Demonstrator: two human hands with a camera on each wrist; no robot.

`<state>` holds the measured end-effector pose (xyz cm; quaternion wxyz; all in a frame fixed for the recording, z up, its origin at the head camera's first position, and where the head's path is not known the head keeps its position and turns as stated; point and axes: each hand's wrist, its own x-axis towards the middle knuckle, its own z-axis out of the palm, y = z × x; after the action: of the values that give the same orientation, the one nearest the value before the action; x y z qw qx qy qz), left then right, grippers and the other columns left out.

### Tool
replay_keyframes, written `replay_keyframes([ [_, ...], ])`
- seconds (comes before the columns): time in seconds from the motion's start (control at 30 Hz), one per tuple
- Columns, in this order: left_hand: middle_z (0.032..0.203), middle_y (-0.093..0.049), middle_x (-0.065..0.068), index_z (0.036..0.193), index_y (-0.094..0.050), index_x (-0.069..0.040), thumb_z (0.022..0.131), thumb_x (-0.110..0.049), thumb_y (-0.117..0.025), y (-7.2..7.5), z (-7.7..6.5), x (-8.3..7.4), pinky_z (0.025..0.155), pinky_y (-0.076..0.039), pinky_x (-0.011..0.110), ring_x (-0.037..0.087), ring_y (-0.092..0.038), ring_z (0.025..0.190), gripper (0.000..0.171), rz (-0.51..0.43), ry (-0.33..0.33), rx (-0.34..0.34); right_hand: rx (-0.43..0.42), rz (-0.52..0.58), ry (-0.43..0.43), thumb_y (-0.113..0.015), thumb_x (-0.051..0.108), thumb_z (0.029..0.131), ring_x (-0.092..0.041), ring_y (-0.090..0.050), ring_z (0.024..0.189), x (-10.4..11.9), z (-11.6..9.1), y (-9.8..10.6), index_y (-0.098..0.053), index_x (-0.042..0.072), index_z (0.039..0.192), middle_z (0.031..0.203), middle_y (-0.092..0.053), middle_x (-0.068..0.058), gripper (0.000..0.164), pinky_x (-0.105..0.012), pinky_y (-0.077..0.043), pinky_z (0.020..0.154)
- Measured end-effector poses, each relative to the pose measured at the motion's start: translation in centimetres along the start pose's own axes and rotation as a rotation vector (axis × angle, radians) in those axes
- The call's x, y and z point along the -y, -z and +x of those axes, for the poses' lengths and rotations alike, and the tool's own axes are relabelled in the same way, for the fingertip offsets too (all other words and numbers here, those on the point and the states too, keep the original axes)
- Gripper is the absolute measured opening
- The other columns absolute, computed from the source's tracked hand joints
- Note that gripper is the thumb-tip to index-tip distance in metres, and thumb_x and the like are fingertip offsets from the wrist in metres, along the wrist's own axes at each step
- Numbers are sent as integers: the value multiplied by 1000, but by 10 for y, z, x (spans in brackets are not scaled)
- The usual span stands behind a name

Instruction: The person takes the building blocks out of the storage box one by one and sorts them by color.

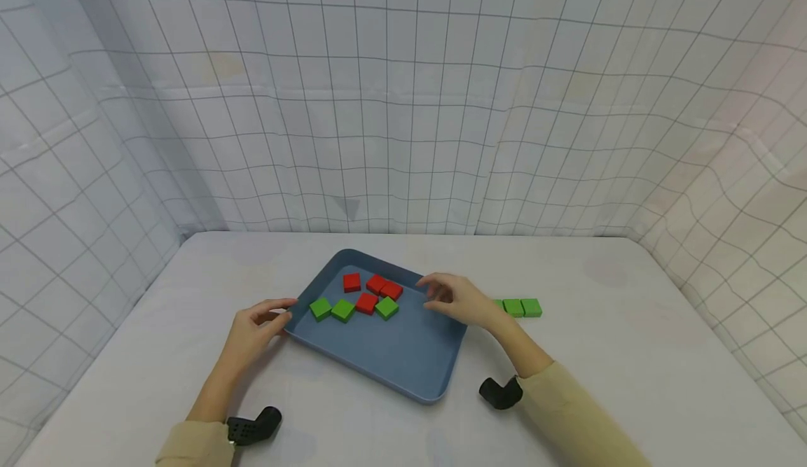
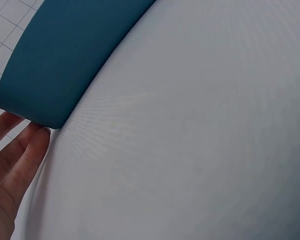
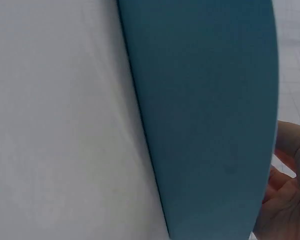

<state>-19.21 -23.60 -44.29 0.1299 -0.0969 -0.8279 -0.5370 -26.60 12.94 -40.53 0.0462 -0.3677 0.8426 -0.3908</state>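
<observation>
A blue tray (image 1: 403,351) lies turned at an angle on the white table. In it are several red blocks (image 1: 352,283) and three green blocks (image 1: 343,311), spread over its far and left part. My left hand (image 1: 249,334) is at the tray's left corner; in the left wrist view its fingertips (image 2: 42,135) touch the tray's outer wall (image 2: 65,65). Over the tray's right edge hovers my right hand (image 1: 463,302), fingers loosely bent, no block seen in them. The right wrist view shows mostly the tray's side (image 3: 210,120), with part of that hand behind it.
Right of the right hand, a row of green blocks (image 1: 513,307) sits on the table (image 1: 586,369), its left end partly hidden by the hand. Black wrist devices (image 1: 255,426) are worn on both arms. White gridded sheets (image 1: 403,103) surround the table at back and sides.
</observation>
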Motion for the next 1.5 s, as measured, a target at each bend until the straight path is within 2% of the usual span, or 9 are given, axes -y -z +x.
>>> replay_keyframes([
  [0.2, 110, -60, 19, 111, -63, 5, 87, -4, -59, 0, 0, 0, 61, -54, 24, 4, -59, 80, 25, -3, 2, 0, 13, -12, 26, -66, 7, 83, -10, -55, 72, 1, 13, -17, -57, 1, 117, 88, -59, -8, 36, -20, -48, 63],
  [0.5, 106, -63, 8, 111, -62, 6, 87, -4, -60, 0, 0, 0, 61, -54, 24, 7, -61, 79, 26, -4, -11, -2, 66, -8, -34, -66, 10, 84, -8, -54, 70, 4, 25, -34, -56, 5, 118, 87, -59, -5, 36, -19, -47, 64],
  [0.73, 108, -62, 14, 111, -63, 5, 87, -4, -60, 0, 0, 2, 61, -54, 24, 6, -60, 79, 25, 0, -11, -2, 83, 8, -47, -66, 10, 84, -7, -51, 66, 5, 30, -39, -56, 5, 118, 85, -57, -4, 36, -18, -45, 61],
  [1.23, 107, -63, 6, 112, -62, 6, 88, -5, -59, 0, 0, -1, 61, -54, 24, 4, -60, 79, 26, -5, -7, 2, 83, 7, -58, -66, 10, 84, -6, -48, 64, 4, 35, -44, -58, 4, 117, 82, -56, -4, 34, -17, -43, 59],
  [1.5, 106, -62, -4, 111, -62, 5, 88, -4, -59, 1, 0, 0, 61, -54, 25, 5, -60, 79, 25, -14, -6, 5, 82, -4, -79, -67, 9, 83, -7, -48, 65, 3, 36, -46, -59, 4, 113, 83, -56, -4, 31, -17, -43, 59],
])
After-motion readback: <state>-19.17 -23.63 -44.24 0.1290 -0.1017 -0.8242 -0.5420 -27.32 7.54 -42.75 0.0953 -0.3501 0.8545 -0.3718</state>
